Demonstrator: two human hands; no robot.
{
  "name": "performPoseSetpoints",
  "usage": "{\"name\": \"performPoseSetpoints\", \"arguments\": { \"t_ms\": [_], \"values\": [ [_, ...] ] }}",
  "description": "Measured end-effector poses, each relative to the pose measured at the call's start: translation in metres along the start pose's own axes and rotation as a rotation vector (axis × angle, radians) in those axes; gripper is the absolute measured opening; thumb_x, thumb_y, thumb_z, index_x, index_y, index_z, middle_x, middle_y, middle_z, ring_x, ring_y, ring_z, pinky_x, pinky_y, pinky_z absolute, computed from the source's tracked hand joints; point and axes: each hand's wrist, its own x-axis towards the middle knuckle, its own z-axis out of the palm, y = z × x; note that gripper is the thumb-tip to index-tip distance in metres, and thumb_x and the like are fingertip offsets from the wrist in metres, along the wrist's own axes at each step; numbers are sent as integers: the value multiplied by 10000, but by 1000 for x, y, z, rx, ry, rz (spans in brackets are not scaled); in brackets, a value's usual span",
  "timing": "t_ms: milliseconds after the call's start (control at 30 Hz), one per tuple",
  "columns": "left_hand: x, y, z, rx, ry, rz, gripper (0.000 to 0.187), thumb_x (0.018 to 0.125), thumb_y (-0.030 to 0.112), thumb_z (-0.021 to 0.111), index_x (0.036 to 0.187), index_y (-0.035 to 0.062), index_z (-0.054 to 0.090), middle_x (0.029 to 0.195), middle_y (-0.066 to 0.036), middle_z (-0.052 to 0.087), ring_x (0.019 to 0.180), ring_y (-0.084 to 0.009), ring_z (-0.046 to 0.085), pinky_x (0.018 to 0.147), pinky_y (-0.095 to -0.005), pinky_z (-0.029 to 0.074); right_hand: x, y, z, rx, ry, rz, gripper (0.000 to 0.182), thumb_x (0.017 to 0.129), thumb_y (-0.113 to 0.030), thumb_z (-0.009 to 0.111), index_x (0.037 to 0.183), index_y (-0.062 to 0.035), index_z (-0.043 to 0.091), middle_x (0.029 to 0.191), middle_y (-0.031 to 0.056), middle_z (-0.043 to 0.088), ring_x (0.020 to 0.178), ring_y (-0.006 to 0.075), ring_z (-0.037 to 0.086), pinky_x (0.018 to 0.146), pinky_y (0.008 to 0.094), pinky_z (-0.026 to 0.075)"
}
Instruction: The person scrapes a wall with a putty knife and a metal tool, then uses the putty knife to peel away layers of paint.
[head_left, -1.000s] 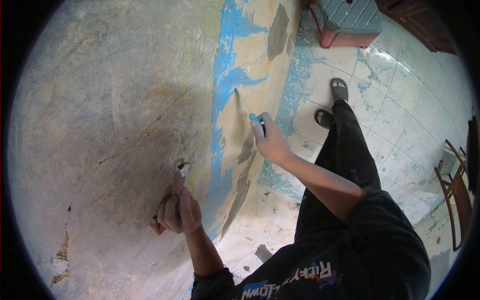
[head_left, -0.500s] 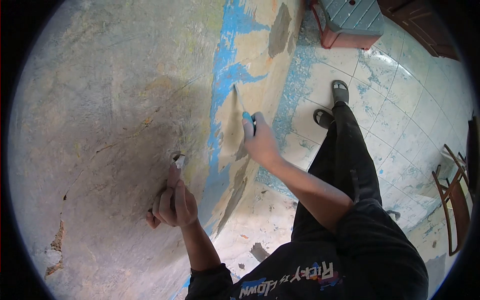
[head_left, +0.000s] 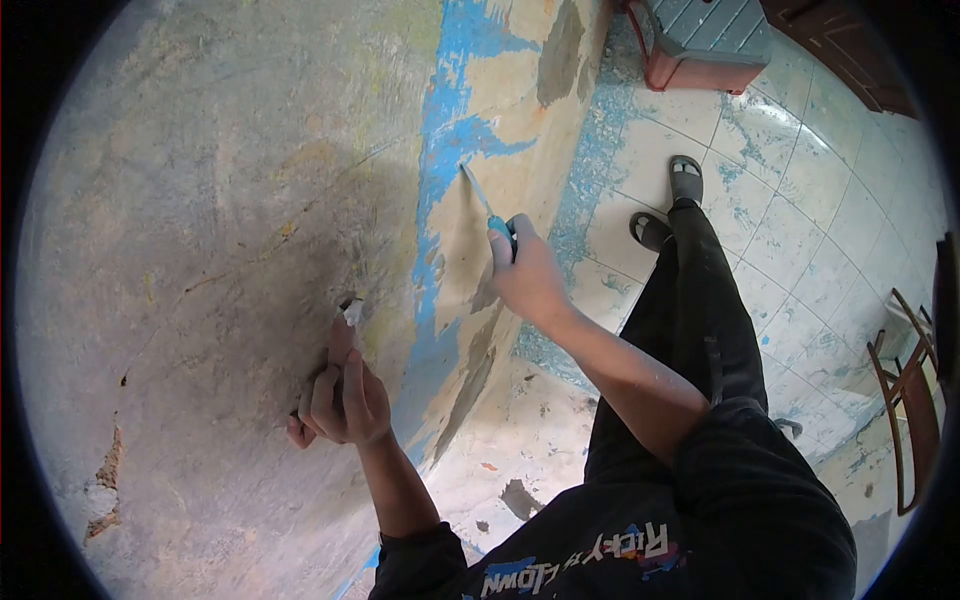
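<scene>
My right hand (head_left: 527, 272) is closed round the teal handle of a scraper (head_left: 477, 190). Its slim blade, seen nearly edge-on, meets the wall (head_left: 240, 140) at the border of blue paint (head_left: 455, 130) and bare beige plaster. Lower on the left, my left hand (head_left: 345, 402) is wrapped round a tool with a reddish handle (head_left: 341, 345). A short, pale, metallic-looking end sticks out at its top, close to the grey wall surface. Its exact kind is hard to make out.
White floor tiles (head_left: 790, 240) carry blue paint flakes and dust. A grey-topped stool with red sides (head_left: 705, 75) stands at the top. Brown wooden furniture (head_left: 915, 420) is at the far right. My sandalled feet (head_left: 686, 182) are beside the wall's foot. A crumbled crack (head_left: 105, 480) marks the wall.
The scraper's tip has shifted slightly left and up along the blue paint edge. My left hand has moved a little up and left in view with its tool. Both grips are unchanged.
</scene>
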Motion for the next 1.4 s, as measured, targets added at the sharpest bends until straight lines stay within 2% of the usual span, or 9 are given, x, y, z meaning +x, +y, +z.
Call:
{"name": "performPoseSetpoints", "arguments": {
  "t_ms": [133, 333, 533, 733, 800, 933, 1100, 1333, 1400],
  "values": [
    [1, 1, 0, 12, 19, -14, 189, 792, 133, 836, 883, 275, 751, 918, 62, 584, 848, -128, 571, 992, -435, 255, -4, 7, 20, 4, 102, -72, 266, 1019, -240, 539, 952, 5, 462, 697, 280, 587, 708, 507, 604, 604, 544, 434],
    [3, 2, 0, 9, -2, -16, 205, 789, 121, 832, 897, 274, 748, 915, 60, 583, 849, -127, 576, 967, -429, 254, -5, -1, 5, 53, -38, 23, 287, 1021, -253, 505, 988, 23, 432, 760, 320, 601, 789, 535, 600, 683, 591, 449],
    [4, 3, 0, 15, 8, -26, 200, 784, 116, 833, 869, 272, 741, 911, 58, 581, 838, -130, 578, 963, -438, 253, -10, 0, 23, 2, 68, -23, 302, 1021, -267, 506, 993, 28, 447, 730, 301, 607, 732, 531, 605, 641, 558, 472],
    [5, 2, -1, 26, -1, -7, 210, 791, 132, 859, 876, 280, 736, 893, 86, 565, 845, -110, 570, 910, -407, 263, 41, -6, 12, 66, 165, -21, 287, 1017, -260, 511, 1002, 18, 444, 730, 305, 613, 720, 534, 607, 617, 559, 473],
    [5, 3, 2, 9, 28, -5, 203, 796, 138, 857, 874, 280, 734, 900, 84, 562, 850, -108, 562, 907, -411, 261, 23, -6, 18, 50, 143, -16, 279, 1017, -255, 514, 997, 15, 447, 726, 304, 610, 719, 533, 606, 619, 553, 474],
    [2, 3, 1, 36, 12, -4, 194, 805, 152, 852, 870, 289, 732, 902, 76, 559, 848, -106, 554, 909, -417, 259, -6, 2, 24, 26, 92, -8, 268, 1013, -249, 519, 989, 10, 451, 745, 313, 609, 753, 543, 599, 651, 564, 462],
    [6, 4, 3, 25, 23, -3, 187, 808, 169, 852, 871, 298, 731, 893, 75, 561, 853, -114, 553, 911, -417, 260, -2, -9, 15, 74, 29, 68, 282, 1014, -257, 519, 989, 15, 451, 785, 318, 613, 795, 556, 591, 691, 583, 447],
    [1, 2, -1, 30, 0, 0, 171, 826, 179, 831, 883, 279, 705, 910, 65, 574, 847, -117, 549, 1007, -440, 241, 35, -10, 5, 142, 96, 91, 306, 1020, -278, 511, 984, 20, 457, 790, 327, 606, 811, 564, 583, 696, 578, 449],
    [-1, 2, 3, 20, 23, 5, 173, 832, 181, 827, 903, 278, 702, 921, 63, 579, 851, -116, 552, 1014, -441, 238, 15, -9, 15, 105, 72, 75, 308, 1022, -277, 510, 977, 23, 460, 780, 322, 603, 802, 554, 588, 693, 570, 451]
  ]
}}
